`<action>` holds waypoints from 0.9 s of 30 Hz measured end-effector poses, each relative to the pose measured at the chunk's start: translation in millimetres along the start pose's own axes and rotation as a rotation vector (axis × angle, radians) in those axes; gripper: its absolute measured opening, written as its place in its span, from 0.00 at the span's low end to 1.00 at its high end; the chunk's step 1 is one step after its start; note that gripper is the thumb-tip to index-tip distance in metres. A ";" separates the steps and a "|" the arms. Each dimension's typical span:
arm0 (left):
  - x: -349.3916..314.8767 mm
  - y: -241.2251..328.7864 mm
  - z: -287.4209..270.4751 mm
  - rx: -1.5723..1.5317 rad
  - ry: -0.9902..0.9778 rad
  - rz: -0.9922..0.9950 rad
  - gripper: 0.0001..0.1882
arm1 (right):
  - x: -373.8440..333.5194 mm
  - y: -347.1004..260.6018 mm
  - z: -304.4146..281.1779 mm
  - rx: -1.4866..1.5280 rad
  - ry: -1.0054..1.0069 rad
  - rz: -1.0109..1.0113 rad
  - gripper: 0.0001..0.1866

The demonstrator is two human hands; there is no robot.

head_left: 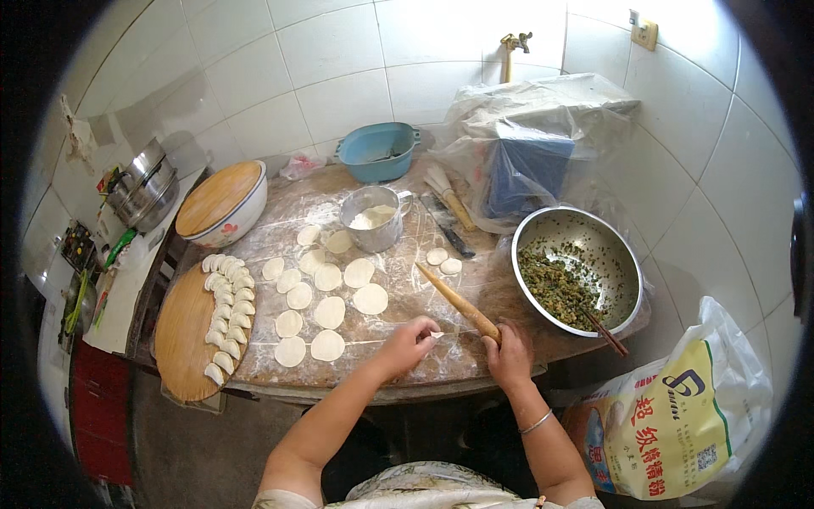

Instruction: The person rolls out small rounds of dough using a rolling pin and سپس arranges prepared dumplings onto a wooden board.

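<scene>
Near the front edge of the floured wooden table, my right hand (pixel 510 355) is closed round the thick lower end of a tapered wooden rolling pin (pixel 458 301). The pin slants away to the upper left. My left hand (pixel 407 346) is closed in a pinch, with a small pale piece of dough (pixel 437 334) at its fingertips. To its left lie several round, flat dough wrappers (pixel 329 313) in loose rows. Two or three small dough pieces (pixel 450 266) rest beyond the pin. Folded dumplings (pixel 222 314) line a round wooden board (pixel 180 339) at the left.
A metal bowl of chopped green filling (pixel 560 284) with chopsticks stands right. At the back are a flour-filled metal cup (pixel 373 219), a blue basin (pixel 378 153), a knife (pixel 449 229), a brush (pixel 449 195) and a plastic-covered box (pixel 530 174). A flour sack (pixel 661 416) stands at lower right.
</scene>
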State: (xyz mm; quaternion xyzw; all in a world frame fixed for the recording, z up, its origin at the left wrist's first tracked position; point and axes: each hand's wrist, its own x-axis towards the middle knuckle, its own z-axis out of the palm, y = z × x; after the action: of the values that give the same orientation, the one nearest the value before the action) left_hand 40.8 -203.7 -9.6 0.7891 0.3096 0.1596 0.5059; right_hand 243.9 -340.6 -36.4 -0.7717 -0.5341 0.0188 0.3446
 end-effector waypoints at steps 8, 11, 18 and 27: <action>-21.9 -33.2 -22.9 0.421 0.297 0.068 0.16 | -0.1 -1.3 1.0 0.025 -0.015 -0.015 0.15; -48.6 -30.5 -14.3 0.628 0.322 0.234 0.20 | -0.5 2.9 3.5 0.005 0.042 -0.087 0.15; -71.8 -17.7 10.3 0.848 -0.088 0.268 0.35 | 3.8 -10.4 -3.1 0.074 -0.170 -0.066 0.16; -69.7 -25.6 -24.4 0.892 0.123 -0.055 0.42 | 42.9 -32.8 26.8 -0.217 -0.233 -0.403 0.28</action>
State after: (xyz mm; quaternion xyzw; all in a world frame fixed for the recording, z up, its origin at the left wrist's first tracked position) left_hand -34.2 -224.3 -17.6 0.9106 0.3985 0.0438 0.1009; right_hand 225.1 -284.7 -24.1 -0.6749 -0.7121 -0.0187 0.1928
